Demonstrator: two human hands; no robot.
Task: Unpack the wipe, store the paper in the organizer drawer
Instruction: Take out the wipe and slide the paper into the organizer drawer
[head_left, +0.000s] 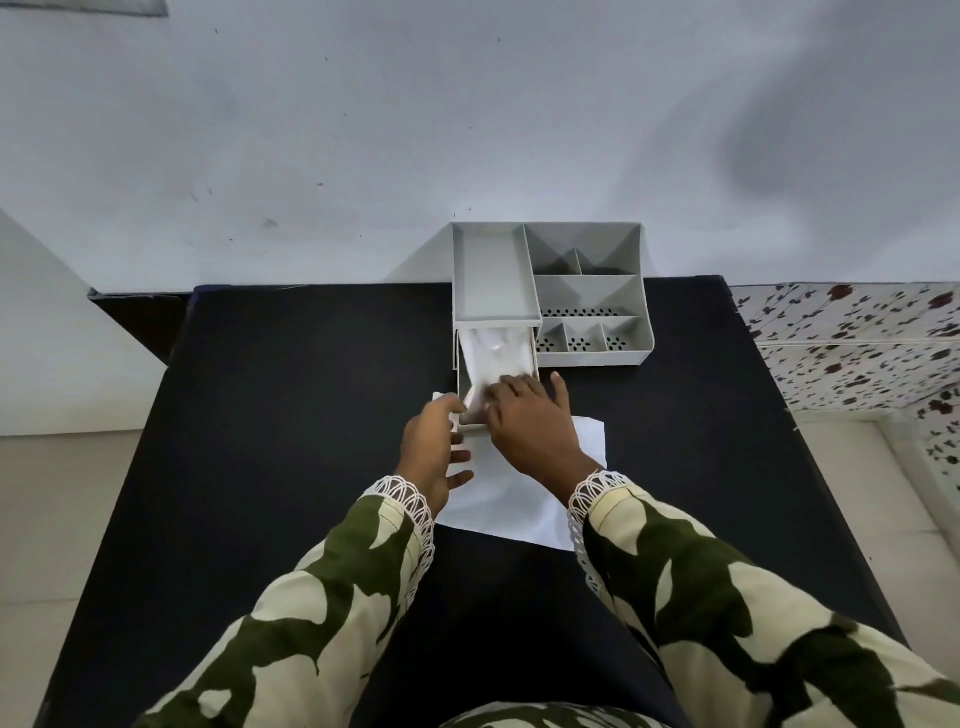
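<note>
Fingers (501, 391) on paper (493, 358) in drawer (534, 358)

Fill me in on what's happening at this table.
A person in green-and-cream patterned sleeves is working at a grey plastic desk organizer on a black table. Its pull-out drawer is open, with crumpled white paper inside. The right hand presses that paper down into the drawer, while the left hand steadies the drawer's front. A flat white sheet lies on the table beneath both hands.
</note>
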